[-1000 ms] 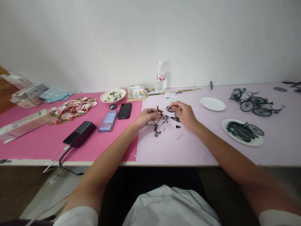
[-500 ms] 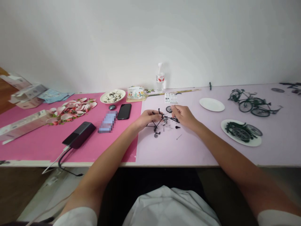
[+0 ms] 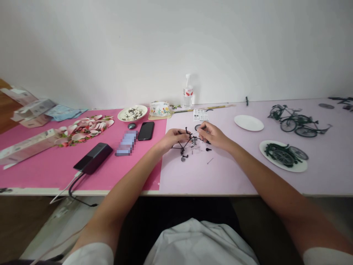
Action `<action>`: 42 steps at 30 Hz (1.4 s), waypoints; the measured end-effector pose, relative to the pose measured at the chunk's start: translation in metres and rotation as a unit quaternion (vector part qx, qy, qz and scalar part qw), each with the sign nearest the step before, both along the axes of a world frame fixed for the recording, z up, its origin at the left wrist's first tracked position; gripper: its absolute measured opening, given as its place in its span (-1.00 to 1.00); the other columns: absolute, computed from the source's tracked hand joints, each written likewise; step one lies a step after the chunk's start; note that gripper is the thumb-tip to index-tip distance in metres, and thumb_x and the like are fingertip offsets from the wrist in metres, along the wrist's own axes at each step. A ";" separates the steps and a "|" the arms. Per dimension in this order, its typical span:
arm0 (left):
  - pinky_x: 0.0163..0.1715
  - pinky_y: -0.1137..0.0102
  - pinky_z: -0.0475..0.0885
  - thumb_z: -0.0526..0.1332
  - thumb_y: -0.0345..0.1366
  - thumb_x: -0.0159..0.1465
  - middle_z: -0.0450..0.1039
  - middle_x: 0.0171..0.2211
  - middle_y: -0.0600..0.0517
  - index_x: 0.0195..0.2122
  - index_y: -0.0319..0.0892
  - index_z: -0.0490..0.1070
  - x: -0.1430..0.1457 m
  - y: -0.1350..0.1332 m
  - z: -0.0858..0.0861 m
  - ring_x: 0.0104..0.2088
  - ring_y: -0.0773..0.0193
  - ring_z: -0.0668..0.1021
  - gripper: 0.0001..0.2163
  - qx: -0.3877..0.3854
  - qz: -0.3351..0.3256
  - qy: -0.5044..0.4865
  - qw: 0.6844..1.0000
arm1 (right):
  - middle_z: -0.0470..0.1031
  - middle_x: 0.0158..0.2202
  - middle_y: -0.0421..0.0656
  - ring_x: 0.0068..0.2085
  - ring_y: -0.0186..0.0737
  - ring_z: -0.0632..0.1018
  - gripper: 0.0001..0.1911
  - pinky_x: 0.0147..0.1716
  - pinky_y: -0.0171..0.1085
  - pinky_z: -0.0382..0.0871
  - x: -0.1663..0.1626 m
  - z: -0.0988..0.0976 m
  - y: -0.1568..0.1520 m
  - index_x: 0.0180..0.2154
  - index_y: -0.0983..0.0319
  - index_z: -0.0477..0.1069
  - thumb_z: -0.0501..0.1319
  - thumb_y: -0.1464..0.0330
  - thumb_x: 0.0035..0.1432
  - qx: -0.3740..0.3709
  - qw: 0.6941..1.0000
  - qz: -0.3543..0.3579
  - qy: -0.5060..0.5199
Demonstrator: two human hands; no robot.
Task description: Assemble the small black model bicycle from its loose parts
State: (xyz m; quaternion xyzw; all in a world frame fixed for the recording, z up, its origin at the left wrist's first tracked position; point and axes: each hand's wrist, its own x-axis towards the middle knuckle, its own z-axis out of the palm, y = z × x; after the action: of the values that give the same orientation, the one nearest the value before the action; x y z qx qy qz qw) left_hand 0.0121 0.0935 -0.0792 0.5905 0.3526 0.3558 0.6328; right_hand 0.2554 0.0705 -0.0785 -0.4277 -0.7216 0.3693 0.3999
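Observation:
My left hand (image 3: 171, 138) is closed on a small black model bicycle frame (image 3: 184, 142) just above the lilac table mat (image 3: 234, 169). My right hand (image 3: 213, 134) is pinched on a thin metal tool (image 3: 198, 130) whose tip meets the frame. Several tiny black parts and a screw (image 3: 210, 161) lie loose on the mat below the hands. A small printed card (image 3: 200, 115) and a dark wheel (image 3: 198, 127) lie just beyond the hands.
Two finished green model bicycles (image 3: 299, 120) stand at far right, near a plate of bicycle parts (image 3: 284, 155) and an empty white plate (image 3: 248, 122). On the pink mat are a black phone (image 3: 146, 130), a power bank (image 3: 93, 157), a bowl (image 3: 132, 113), pink petals (image 3: 85, 129). A bottle (image 3: 188, 91) stands by the wall.
My right hand came down and left toward the frame, then shifted slightly, keeping the tool at the frame. My left hand stayed on the frame.

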 end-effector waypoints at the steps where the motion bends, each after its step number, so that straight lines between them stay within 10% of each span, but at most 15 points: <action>1: -0.04 0.28 0.49 0.60 -0.12 0.01 0.67 -0.28 -0.09 -0.17 -0.27 0.66 0.000 0.000 0.000 -0.24 0.24 0.64 -0.57 0.003 0.000 0.004 1.000 | 0.47 -0.41 -0.25 -0.44 -0.26 0.45 -0.65 -0.40 -0.25 0.37 0.000 0.000 0.000 -0.25 0.10 0.30 0.25 -0.01 0.40 -0.003 1.000 0.001 0.003; 17: -0.14 0.31 0.49 0.57 -0.14 0.05 0.67 -0.29 -0.11 -0.18 -0.28 0.68 0.003 -0.003 0.003 -0.29 0.26 0.61 -0.62 0.032 0.009 0.029 0.999 | 0.31 -0.65 -0.24 -0.54 -0.26 0.39 -0.33 -0.43 -0.22 0.35 0.000 0.003 0.001 -0.53 0.16 0.34 0.11 -0.23 0.36 -0.025 0.999 0.007 -0.041; 25: -0.12 0.31 0.48 0.55 -0.16 0.08 0.66 -0.32 -0.08 -0.22 -0.29 0.66 0.004 -0.003 0.002 -0.27 0.24 0.65 -0.66 0.030 0.004 0.034 0.999 | 0.43 -0.54 -0.30 -0.49 -0.28 0.45 -0.60 -0.45 -0.27 0.33 0.000 0.008 -0.005 -0.29 0.11 0.25 0.28 -0.02 0.36 -0.062 0.998 0.029 0.010; 42: -0.03 0.26 0.53 0.57 -0.16 0.09 0.71 -0.29 -0.11 -0.20 -0.26 0.67 0.001 -0.002 0.003 -0.26 0.16 0.70 -0.66 0.045 0.005 0.067 0.997 | 0.27 -0.59 -0.38 -0.52 -0.27 0.47 -0.44 -0.46 -0.25 0.32 0.006 -0.006 0.006 -0.33 0.09 0.14 0.27 -0.18 0.31 -0.092 0.992 0.084 0.029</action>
State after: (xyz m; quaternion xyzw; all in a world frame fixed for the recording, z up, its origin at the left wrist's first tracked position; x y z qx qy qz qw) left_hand 0.0129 0.0910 -0.0761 0.6394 0.3808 0.3343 0.5783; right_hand 0.2610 0.0762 -0.0841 -0.3897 -0.7061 0.4787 0.3469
